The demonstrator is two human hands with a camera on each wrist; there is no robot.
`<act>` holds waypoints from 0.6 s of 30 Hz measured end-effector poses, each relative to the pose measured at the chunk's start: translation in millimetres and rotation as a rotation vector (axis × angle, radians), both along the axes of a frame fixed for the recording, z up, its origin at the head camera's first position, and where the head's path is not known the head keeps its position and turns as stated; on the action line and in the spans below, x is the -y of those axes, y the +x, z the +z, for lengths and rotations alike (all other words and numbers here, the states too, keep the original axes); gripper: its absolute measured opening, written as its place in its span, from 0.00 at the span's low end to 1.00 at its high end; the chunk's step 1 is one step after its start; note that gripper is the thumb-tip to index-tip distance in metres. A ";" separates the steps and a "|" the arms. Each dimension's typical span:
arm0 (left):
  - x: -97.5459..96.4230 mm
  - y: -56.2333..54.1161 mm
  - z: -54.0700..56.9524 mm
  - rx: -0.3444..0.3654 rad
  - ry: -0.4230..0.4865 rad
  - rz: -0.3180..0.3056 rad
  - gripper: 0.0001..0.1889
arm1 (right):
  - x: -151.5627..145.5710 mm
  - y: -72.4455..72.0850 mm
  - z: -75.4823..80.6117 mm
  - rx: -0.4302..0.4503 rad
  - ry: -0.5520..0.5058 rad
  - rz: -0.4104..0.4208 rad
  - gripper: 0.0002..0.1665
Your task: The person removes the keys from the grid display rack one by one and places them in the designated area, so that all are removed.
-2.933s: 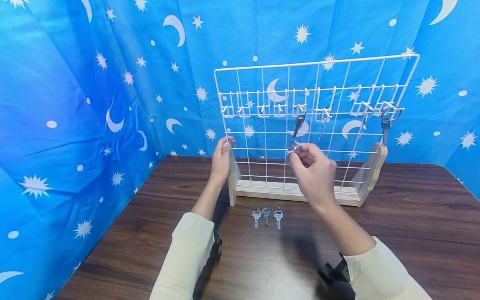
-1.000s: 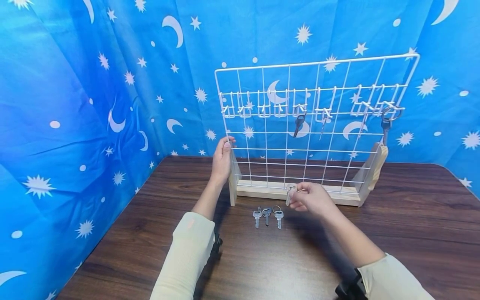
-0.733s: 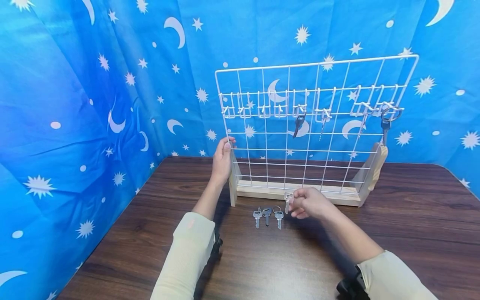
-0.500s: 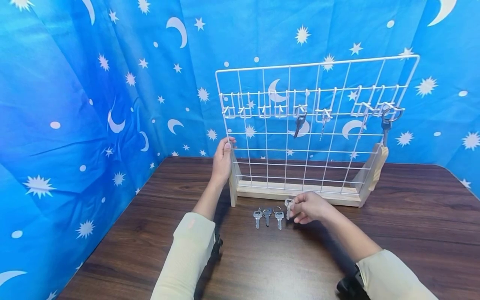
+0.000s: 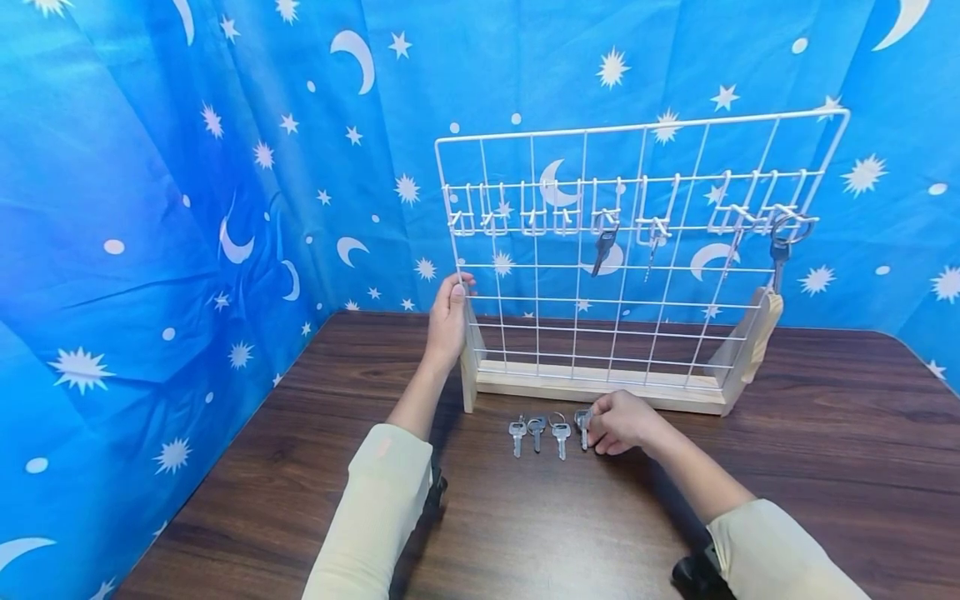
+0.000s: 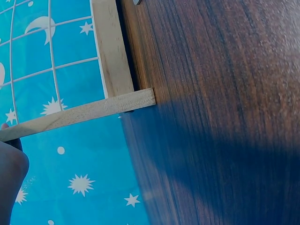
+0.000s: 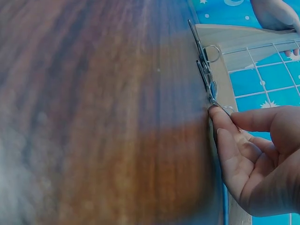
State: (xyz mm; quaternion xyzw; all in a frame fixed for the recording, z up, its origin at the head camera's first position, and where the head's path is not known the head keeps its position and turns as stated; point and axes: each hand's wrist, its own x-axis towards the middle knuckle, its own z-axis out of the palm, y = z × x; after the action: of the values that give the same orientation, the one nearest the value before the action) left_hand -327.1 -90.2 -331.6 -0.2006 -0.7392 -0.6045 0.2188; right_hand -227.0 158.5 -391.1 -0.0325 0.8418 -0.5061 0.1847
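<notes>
My left hand (image 5: 448, 321) grips the left end of a white wire grid rack (image 5: 573, 297) with wooden ends and base. In the left wrist view only part of that hand (image 6: 10, 173) shows, at the wooden side piece (image 6: 77, 112). My right hand (image 5: 624, 423) pinches a silver key (image 5: 583, 432) with a ring, down at the tabletop in front of the rack. The right wrist view has thumb and index finger of this hand (image 7: 255, 159) at the ring. Left of it lie a silver key (image 5: 517, 439), a darker key (image 5: 537, 433) and another silver key (image 5: 561, 440).
White hooks (image 5: 533, 221) line the rack's upper part. A dark key (image 5: 603, 250) hangs mid-rack, and a key on a large ring (image 5: 781, 250) hangs at the right end, with further keys between. Dark wood table (image 5: 525, 533); blue star-patterned cloth (image 5: 300, 150) behind.
My right hand has come down from in front of the grid to the table with the key, setting it beside the row of keys. The left hand has stayed on the rack.
</notes>
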 end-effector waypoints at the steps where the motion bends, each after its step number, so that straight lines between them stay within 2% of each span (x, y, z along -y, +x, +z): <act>1: -0.1 0.1 0.1 0.001 0.003 -0.002 0.18 | -0.1 0.2 -0.4 -0.002 0.003 -0.002 0.03; 18: -0.2 0.7 -0.2 -0.004 -0.009 0.024 0.20 | -1.0 3.6 -3.5 -0.015 0.059 -0.043 0.05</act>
State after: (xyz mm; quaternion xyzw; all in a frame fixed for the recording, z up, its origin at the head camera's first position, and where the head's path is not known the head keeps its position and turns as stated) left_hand -326.4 -90.1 -331.8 -0.1939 -0.7440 -0.5979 0.2267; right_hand -223.4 159.5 -394.6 -0.0129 0.8582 -0.4847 0.1684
